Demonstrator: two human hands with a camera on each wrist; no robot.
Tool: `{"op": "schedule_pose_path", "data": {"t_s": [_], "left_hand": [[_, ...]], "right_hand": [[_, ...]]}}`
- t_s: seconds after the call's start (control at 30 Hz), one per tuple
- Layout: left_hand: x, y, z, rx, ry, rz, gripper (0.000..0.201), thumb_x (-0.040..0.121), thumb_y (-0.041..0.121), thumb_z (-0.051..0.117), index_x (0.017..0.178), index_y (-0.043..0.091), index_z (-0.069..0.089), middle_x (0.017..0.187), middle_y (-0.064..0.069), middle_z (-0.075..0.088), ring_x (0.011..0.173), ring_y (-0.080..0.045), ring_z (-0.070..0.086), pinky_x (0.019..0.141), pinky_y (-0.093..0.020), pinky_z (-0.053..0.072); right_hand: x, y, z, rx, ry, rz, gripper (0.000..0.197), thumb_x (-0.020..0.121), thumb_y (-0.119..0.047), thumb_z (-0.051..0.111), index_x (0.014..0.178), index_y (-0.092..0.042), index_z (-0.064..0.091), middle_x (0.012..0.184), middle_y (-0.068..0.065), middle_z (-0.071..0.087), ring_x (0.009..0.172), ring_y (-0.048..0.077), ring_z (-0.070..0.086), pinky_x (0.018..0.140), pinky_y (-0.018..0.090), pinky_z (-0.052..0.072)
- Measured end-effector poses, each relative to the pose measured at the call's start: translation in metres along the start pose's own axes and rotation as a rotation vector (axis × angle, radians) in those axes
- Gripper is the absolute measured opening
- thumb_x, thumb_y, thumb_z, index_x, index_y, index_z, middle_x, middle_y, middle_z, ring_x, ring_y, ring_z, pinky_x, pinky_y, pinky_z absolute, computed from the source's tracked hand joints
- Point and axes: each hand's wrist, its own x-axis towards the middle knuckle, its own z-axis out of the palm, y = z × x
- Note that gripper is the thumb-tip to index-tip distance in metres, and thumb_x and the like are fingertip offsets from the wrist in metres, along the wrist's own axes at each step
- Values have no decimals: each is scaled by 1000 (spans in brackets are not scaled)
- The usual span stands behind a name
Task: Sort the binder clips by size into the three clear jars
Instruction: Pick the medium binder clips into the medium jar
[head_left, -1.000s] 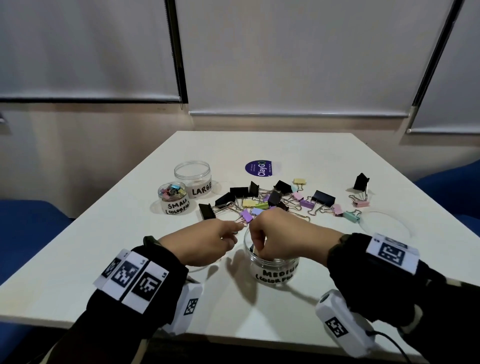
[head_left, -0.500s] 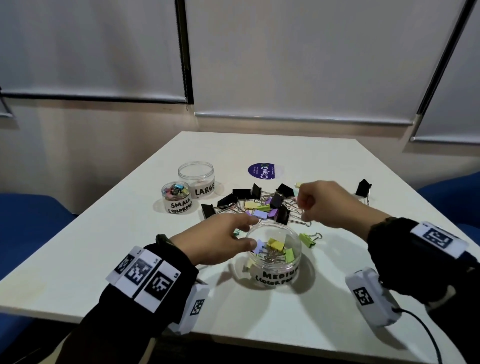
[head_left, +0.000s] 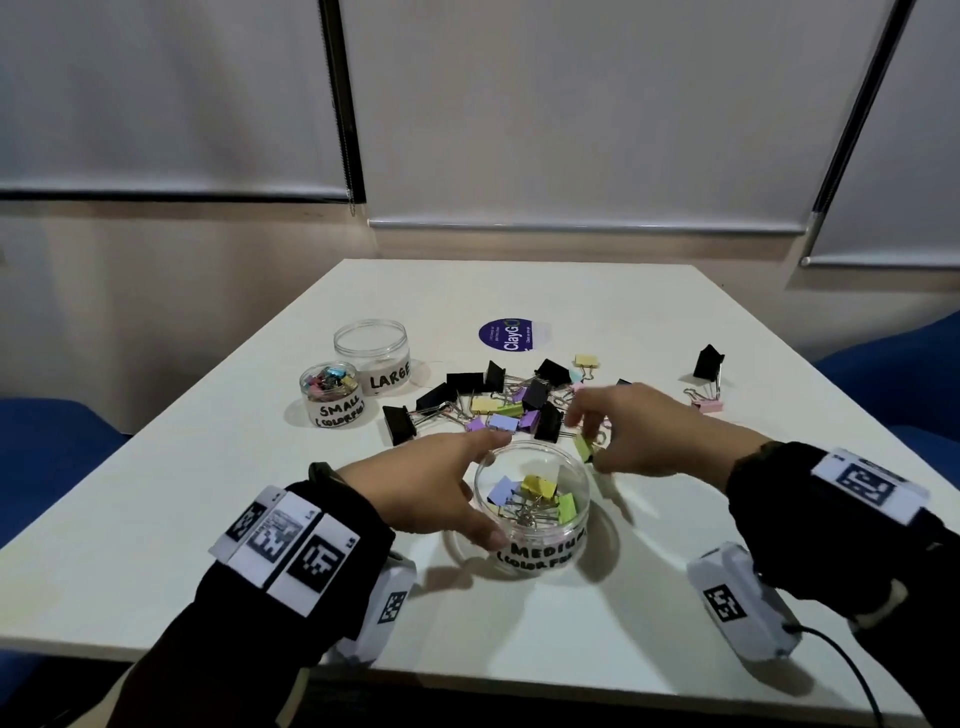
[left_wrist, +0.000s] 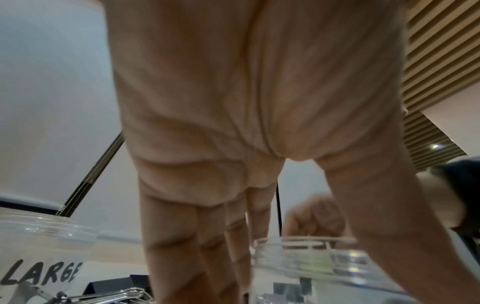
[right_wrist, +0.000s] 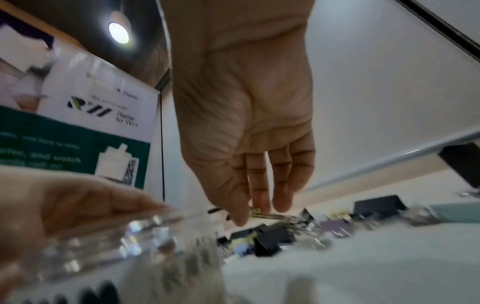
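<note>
The clear jar labelled MEDIUM (head_left: 540, 551) stands near the table's front edge with several coloured clips inside. My left hand (head_left: 480, 488) grips its left side between thumb and fingers (left_wrist: 207, 246). At the jar's right rim, my right hand (head_left: 589, 441) pinches a green binder clip (head_left: 584, 448) by its wire handles (right_wrist: 270, 215), just above the table. Black and pastel clips (head_left: 509, 400) lie in a pile right behind the jar. The SMALL jar (head_left: 332, 410), which holds tiny coloured clips, and the LARGE jar (head_left: 384, 371) stand at the back left.
A round purple ClayGo lid (head_left: 511, 335) lies behind the pile. A black clip (head_left: 707, 361) and a pink clip (head_left: 707, 405) sit apart at the right. Blue seats flank the white table (head_left: 571, 623).
My right hand left the jar, reached to the pile, then came back and picked up the green clip lying right of the jar. The left hand closed round the jar's side.
</note>
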Motion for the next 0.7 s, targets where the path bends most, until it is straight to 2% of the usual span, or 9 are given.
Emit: {"op": "schedule_pose_path", "data": {"t_s": [0.07, 0.17, 0.3, 0.4, 0.47, 0.53, 0.6, 0.67, 0.7], "left_hand": [[0, -2, -1, -3, -17, -4, 103, 71, 29, 85, 152, 35, 19, 142, 8, 47, 102, -11, 60, 87, -25, 48], [1, -2, -1, 38, 11, 5, 95, 74, 21, 82, 150, 32, 26, 137, 5, 51, 99, -14, 63, 90, -31, 51], [2, -6, -1, 54, 29, 27, 74, 76, 20, 79, 139, 29, 43, 129, 7, 56, 97, -13, 64, 89, -32, 51], [2, -9, -1, 51, 33, 17, 63, 79, 20, 76, 134, 29, 47, 128, 6, 59, 97, -8, 61, 91, -29, 49], [2, -9, -1, 58, 34, 17, 65, 81, 19, 74, 138, 30, 44, 130, 4, 58, 95, -4, 56, 89, -24, 47], [1, -10, -2, 76, 47, 4, 71, 85, 18, 69, 147, 29, 35, 135, 4, 55, 94, -3, 52, 87, -19, 41], [1, -11, -2, 73, 82, -11, 68, 91, 13, 60, 150, 29, 30, 140, 5, 52, 100, -7, 53, 87, -15, 36], [1, -10, -2, 51, 121, -4, 61, 94, 7, 49, 149, 29, 33, 141, 5, 51, 114, -10, 52, 90, -15, 34], [0, -7, -1, 37, 133, 4, 59, 95, 6, 46, 148, 29, 35, 141, 5, 51, 120, -11, 50, 92, -17, 35]], "right_hand": [[-8, -16, -11, 143, 12, -94, 41, 73, -7, 71, 107, -27, 59, 97, -12, 64, 66, -5, 53, 63, 17, 45], [-14, -44, -12, 142, -105, -245, 37, 72, -6, 72, 101, -27, 62, 97, -14, 64, 64, -21, 50, 53, 4, 36], [-9, -64, 6, 101, -207, -325, 36, 74, -2, 66, 105, -20, 63, 99, -10, 65, 62, -21, 50, 53, 3, 35], [-5, -67, 16, 87, -233, -336, 33, 77, -3, 63, 105, -21, 64, 93, -15, 62, 63, -18, 50, 56, 4, 35], [-2, -65, 16, 125, -236, -303, 32, 76, -3, 68, 103, -20, 64, 96, -12, 64, 64, -19, 52, 56, 1, 38], [0, -58, 6, 226, -160, -227, 28, 75, -1, 71, 95, -19, 64, 95, -7, 67, 67, -10, 59, 60, 5, 46], [5, -45, -6, 346, 1, -150, 22, 77, 2, 69, 84, -18, 63, 85, -2, 68, 64, 7, 65, 57, 21, 53], [13, -26, -14, 316, 171, -94, 23, 75, 2, 69, 79, -19, 62, 82, 0, 67, 60, 7, 59, 55, 23, 48], [16, -17, -15, 262, 189, -57, 23, 74, 1, 70, 81, -20, 63, 85, 1, 66, 62, 7, 58, 57, 23, 47]]}}
